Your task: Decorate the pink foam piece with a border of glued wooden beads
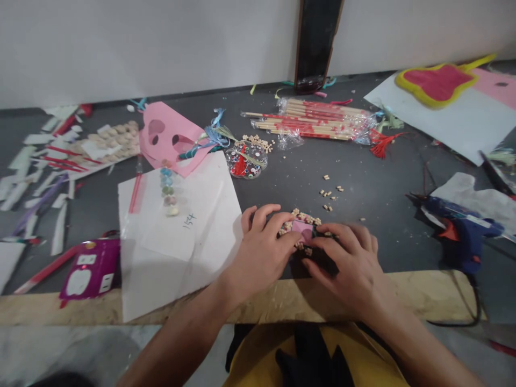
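Observation:
A small pink square piece (302, 231) edged with little flower-shaped and cylindrical beads lies on the dark tabletop near its front edge. My left hand (264, 247) holds it from the left, the thumb pressing on the pink surface and the fingers curved along the beads. From the right, my right hand (350, 263) grips its side with bent fingers; the exact fingertip contact is partly hidden. Several loose tan beads (327, 193) lie just beyond the hands. A clear round dish (245, 161) of mixed beads with a red tassel stands further back.
White board (161, 285) lies left, with a pink mask (173, 129) behind it. A blue glue gun (463, 226) and its cord are at right. Wrapped wooden sticks (314, 121) lie at the back, near a dark upright phone-like slab (317, 43). Paper strips (36, 172) clutter the far left.

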`<state>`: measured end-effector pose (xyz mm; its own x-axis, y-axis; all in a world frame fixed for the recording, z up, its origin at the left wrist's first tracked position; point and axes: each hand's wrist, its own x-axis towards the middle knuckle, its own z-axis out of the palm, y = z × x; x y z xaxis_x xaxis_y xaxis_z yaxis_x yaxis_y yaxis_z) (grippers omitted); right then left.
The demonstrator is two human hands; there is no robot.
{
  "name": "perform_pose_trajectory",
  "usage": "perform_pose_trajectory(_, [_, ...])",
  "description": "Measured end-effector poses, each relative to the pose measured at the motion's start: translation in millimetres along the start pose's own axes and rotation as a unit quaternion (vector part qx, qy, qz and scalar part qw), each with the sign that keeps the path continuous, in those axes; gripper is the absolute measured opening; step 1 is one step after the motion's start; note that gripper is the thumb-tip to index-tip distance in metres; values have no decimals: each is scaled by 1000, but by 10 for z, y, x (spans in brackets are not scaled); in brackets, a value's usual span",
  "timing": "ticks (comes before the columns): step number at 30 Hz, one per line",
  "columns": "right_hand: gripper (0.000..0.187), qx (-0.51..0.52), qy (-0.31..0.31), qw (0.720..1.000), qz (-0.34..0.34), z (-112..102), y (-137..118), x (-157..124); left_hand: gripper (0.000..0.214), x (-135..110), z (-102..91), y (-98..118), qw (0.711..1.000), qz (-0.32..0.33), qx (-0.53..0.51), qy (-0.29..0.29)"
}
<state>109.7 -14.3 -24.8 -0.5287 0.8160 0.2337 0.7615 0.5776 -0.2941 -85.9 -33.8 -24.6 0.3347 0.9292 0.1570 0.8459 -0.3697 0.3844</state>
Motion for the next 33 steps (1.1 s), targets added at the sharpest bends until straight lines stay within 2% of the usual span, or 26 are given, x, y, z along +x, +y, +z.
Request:
perform_pose_trajectory(6, [11,2,20,1000,-7,66,75,-109,16,-8,46,3,1000,14,8,6])
perform_pose_trajectory(12, [8,22,23,999,-16,83,62,-76,17,-4,96,-17,999,24,16,15])
perform_pose_trajectory(17, [6,25,49,998,-15,78,79,-39,17,0,103,-12,999,26,21,24])
perform_pose_trajectory(24, [13,10,18,999,-24,128,100,-9,21,-13,124,-10,999,23,23,28])
perform_pose_trajectory(33, [10,31,54,998,-19,-14,228,-41,18,-4,75,10,999,24,16,19])
